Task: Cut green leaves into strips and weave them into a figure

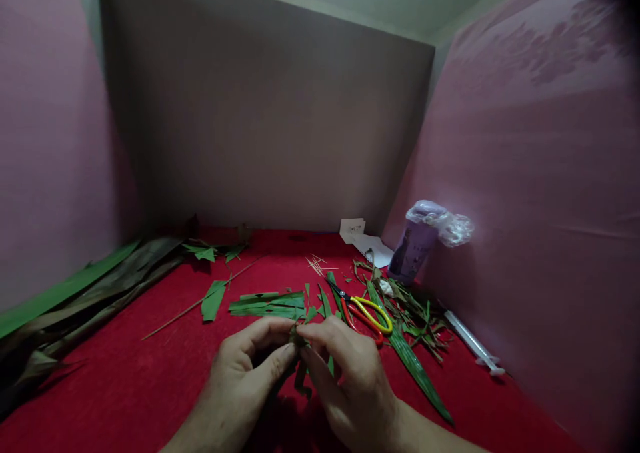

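Observation:
My left hand (pixel 250 370) pinches a small folded piece of brownish leaf (pixel 299 336) between thumb and fingers. From the other side, the fingertips of my right hand (pixel 350 373) close on the same piece. A dark curled strip hangs below it, between my hands. Much of the piece is hidden by my fingers. Just beyond my hands lie cut green leaf strips (pixel 270 304). Scissors (pixel 363 310) with one yellow and one red handle rest to the right, blades partly over a green leaf.
Long dried and green leaves (pixel 100 286) lie at left, near a thin stick (pixel 185 313). Toothpicks (pixel 316 264) are scattered at the back. On the right are leaf scraps (pixel 420 320), a long green leaf (pixel 417 370), a plastic-wrapped purple cup (pixel 413 246), white papers (pixel 375 248) and a syringe (pixel 473 342).

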`<state>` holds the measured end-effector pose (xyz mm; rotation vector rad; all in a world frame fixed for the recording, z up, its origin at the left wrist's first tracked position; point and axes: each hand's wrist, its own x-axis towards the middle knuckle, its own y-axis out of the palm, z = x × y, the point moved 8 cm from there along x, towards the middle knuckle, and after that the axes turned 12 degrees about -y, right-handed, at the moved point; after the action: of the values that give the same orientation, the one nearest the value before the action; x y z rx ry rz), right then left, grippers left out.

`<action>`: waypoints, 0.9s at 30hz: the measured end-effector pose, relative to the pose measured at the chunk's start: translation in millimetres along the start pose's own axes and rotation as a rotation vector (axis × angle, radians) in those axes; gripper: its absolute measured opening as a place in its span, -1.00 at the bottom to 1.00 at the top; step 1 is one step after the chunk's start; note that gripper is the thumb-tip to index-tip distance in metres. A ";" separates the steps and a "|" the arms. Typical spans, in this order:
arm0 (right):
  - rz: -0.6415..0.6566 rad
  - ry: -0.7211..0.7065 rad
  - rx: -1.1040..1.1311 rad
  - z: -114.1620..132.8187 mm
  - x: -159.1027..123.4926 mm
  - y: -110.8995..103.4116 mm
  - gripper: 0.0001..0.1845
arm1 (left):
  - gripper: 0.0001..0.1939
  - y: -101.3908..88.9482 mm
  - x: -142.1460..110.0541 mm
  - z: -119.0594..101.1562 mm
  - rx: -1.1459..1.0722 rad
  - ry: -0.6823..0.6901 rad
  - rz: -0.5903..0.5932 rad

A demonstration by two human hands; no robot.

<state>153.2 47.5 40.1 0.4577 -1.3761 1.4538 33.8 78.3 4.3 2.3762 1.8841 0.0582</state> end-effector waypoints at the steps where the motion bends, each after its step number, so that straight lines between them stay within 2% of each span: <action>1: -0.009 0.009 0.005 -0.6 -0.2 -0.6 -0.71 | -0.89 0.4 -0.1 -1.0 0.009 0.011 0.004; 7: -0.026 0.063 0.041 -5.5 -2.9 0.3 -0.70 | -0.93 -4.9 -0.6 -4.1 0.111 0.088 -0.062; 12: -0.029 0.090 0.091 -6.6 -5.6 2.5 -0.76 | -0.92 -2.6 -13.4 -23.3 0.438 0.388 -0.148; 18: -0.038 0.054 0.147 -4.5 -5.5 1.2 -0.74 | -0.81 6.9 -37.1 -49.1 0.584 0.743 -0.216; 23: -0.067 0.005 0.154 -1.1 -4.4 -2.9 -0.78 | -0.84 14.4 -50.2 -59.8 0.723 0.956 -0.234; 27: -0.103 -0.038 0.141 4.1 -1.8 -6.9 -0.78 | -0.87 15.5 -51.5 -57.0 0.788 1.032 -0.244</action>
<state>158.3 41.8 43.2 0.6406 -1.2657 1.4689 31.4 28.2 64.5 2.8351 3.1047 0.7960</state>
